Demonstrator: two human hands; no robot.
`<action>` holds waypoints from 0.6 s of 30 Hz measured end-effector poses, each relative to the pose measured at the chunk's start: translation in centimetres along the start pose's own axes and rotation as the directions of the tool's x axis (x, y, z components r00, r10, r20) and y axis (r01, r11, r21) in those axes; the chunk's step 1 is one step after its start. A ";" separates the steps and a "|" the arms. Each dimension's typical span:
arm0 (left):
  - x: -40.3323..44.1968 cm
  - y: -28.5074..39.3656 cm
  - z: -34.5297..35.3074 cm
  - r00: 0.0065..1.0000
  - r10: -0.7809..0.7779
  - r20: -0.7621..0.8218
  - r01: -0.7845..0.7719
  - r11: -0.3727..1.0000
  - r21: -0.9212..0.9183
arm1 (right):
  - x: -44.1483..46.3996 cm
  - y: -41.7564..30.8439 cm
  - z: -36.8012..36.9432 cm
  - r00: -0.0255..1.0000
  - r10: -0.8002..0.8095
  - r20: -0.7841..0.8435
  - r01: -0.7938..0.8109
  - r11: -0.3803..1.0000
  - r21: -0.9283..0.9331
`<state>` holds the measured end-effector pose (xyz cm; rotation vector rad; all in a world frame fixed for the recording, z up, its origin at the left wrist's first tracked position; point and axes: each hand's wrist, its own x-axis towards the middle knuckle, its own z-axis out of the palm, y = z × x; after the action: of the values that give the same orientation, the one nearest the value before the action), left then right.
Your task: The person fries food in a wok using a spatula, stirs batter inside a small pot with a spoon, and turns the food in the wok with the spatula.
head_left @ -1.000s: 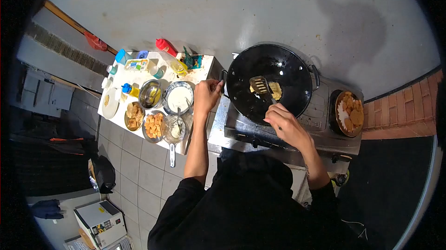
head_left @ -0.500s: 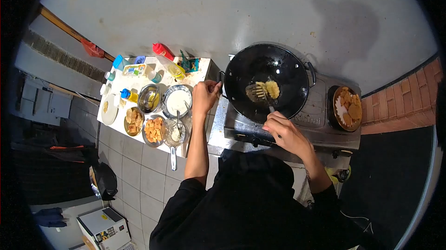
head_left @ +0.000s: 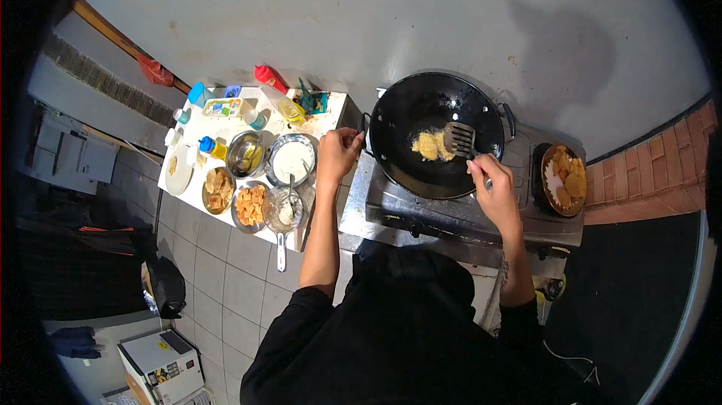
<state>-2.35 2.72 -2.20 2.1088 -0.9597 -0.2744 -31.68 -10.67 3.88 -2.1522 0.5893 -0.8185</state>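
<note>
A large black wok (head_left: 406,104) stands on the gas stove (head_left: 451,217). My left hand (head_left: 340,155) is closed on the wok's left handle. In my right hand (head_left: 494,188) is a slotted spatula (head_left: 459,139), gripped by its handle, with its blade inside the wok. Yellow battered pieces of food (head_left: 432,145) lie near the wok's middle, the blade touching or just beside their right side. The blade covers part of the wok's floor.
On the white table (head_left: 218,128) at left are a bowl of white batter (head_left: 290,160), a bowl of orange-brown cubes (head_left: 250,203), a strainer (head_left: 283,209), a red-capped bottle (head_left: 282,100) and other containers. A plate of fried pieces (head_left: 564,175) sits at the stove's right.
The spatula has moved right, from the left side of the food to its right, and its blade has turned. My right hand moved right and up. My left hand stays on the handle.
</note>
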 end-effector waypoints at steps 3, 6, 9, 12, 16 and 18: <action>-0.1 0.0 0.1 1.000 0.000 -0.014 0.000 1.000 0.026 | 0.6 1.2 0.9 1.000 0.009 -0.018 -0.008 0.999 0.036; -0.1 -0.9 0.5 0.994 0.073 -0.084 -0.073 0.997 0.008 | 1.2 1.5 1.7 1.000 -0.005 -0.008 0.005 1.000 0.030; -0.1 -0.9 0.6 0.994 0.076 -0.084 -0.073 0.997 0.030 | 1.6 1.1 2.3 0.999 -0.017 -0.029 0.018 0.999 0.032; -0.2 -0.8 0.6 0.991 0.090 -0.097 -0.087 0.995 0.039 | 1.6 0.4 2.6 0.997 -0.053 -0.052 0.054 0.998 0.015; -0.4 -0.1 0.2 0.996 0.040 -0.074 -0.038 0.999 0.022 | 1.1 0.3 2.6 0.999 -0.040 -0.002 0.040 0.999 -0.022; -0.3 -0.1 0.3 0.999 -0.003 -0.048 0.004 1.000 0.026 | 1.2 0.5 2.6 0.999 -0.035 -0.003 0.035 0.999 -0.029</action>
<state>-2.65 2.82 -2.53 2.1310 -0.9366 -0.2136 -29.09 -10.43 2.57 -2.1937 0.5697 -0.8378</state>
